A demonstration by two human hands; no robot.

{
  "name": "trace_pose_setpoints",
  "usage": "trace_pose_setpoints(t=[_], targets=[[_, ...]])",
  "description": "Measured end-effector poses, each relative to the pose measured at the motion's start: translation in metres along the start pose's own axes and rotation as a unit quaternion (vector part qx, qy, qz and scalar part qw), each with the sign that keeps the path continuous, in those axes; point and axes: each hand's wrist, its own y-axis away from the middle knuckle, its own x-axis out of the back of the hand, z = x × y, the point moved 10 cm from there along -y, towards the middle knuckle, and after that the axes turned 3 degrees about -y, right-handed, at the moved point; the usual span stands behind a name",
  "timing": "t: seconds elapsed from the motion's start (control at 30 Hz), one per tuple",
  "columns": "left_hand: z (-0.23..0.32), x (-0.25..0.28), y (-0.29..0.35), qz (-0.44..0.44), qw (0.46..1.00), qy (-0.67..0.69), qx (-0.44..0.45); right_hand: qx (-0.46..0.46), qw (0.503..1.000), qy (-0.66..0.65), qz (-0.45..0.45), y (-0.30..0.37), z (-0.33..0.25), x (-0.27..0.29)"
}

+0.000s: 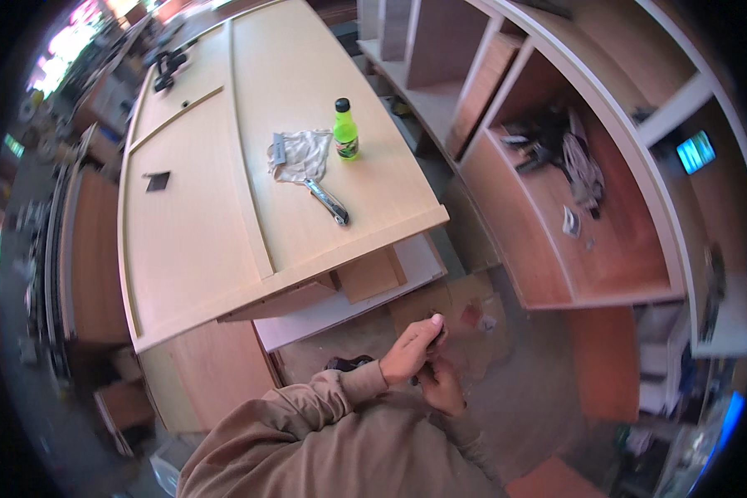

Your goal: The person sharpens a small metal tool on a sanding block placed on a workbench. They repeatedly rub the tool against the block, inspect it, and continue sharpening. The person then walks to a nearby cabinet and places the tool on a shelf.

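Close together in front of my body, off the near end of the workbench, are both hands. My left hand is closed, thumb on top, around a small dark object whose kind I cannot make out. Just below it, my right hand has its fingers curled at the lower part of the same spot; its grip is partly hidden. On the pale wooden panel ahead lie a silver and black snap-off knife and a crumpled white cloth. A bright green bottle with a black cap stands upright beside the cloth.
A dark scraper-like piece and a black power tool rest farther along the panel, which has raised wooden strips. At right stands an open cabinet holding cables and tools, with a lit phone beyond. Cardboard lies on the floor.
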Motion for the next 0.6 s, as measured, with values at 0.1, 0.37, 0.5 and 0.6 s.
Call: trace_pose_setpoints(t=[0.1,0.37,0.5,0.6], targets=[[0.036,-0.012,-0.040,0.014,0.992,-0.021,-0.123,-0.031,0.995,-0.091,-0.037,-0.038,-0.010,0.045],[0.045,0.053,-0.045,0.369,0.924,-0.012,-0.101,-0.015,0.979,0.020,-0.201,-0.110,-0.070,0.091],[0.034,0.089,-0.017,0.479,0.871,0.025,-0.107,-0.075,0.977,-0.020,-0.198,-0.126,-0.070,0.066],[0.036,0.123,0.005,0.522,0.843,0.027,-0.128,-0.023,0.977,0.022,-0.213,-0.138,-0.082,0.029]])
